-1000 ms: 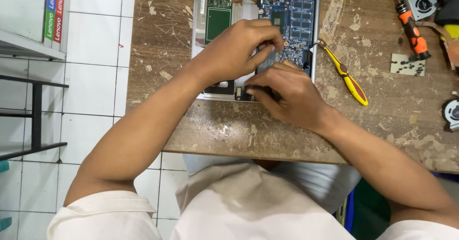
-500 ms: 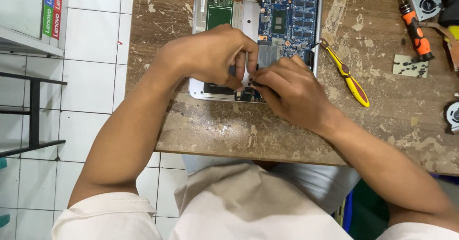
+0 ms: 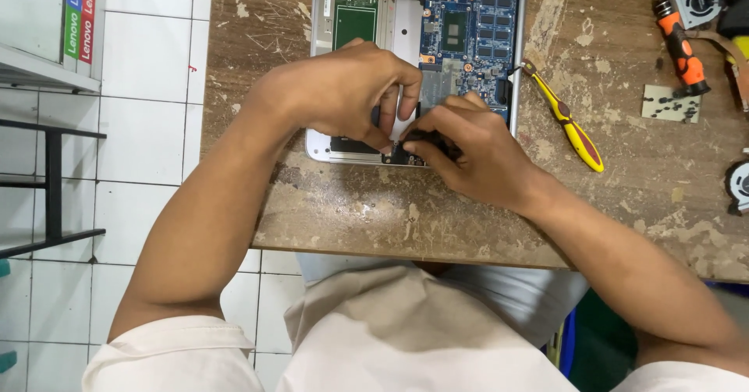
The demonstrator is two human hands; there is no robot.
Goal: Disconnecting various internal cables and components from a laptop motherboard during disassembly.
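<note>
The opened laptop [image 3: 406, 64] lies on the worn wooden tabletop [image 3: 374, 205], its bottom cover off, directly under and beyond both hands. Its blue motherboard [image 3: 468, 25] shows beyond the right hand, and a green circuit board [image 3: 355, 21] beyond the left hand. The left hand [image 3: 343, 92] is curled, fingers bent down, thumb and forefinger closed onto something small at the laptop's near edge. The right hand [image 3: 476, 154] is likewise nearly closed, its fingertips pinched on a small dark part [image 3: 406, 154] at that same near edge, just beside the left thumb so that the two hands touch or almost touch. What exactly the part is cannot be made out; the fingers cover most of it, and whether both hands grip it or only the right is unclear.

To the right of the right hand a yellow-handled screwdriver [image 3: 569, 123] lies slantwise on the tabletop, its tip near the laptop's side. Further right lie an orange-and-black tool [image 3: 680, 49], a small pale card dotted with screws [image 3: 671, 103], and a cooling fan [image 3: 700, 3]. Another round fan [image 3: 740, 185] is cut off by the right frame edge.
</note>
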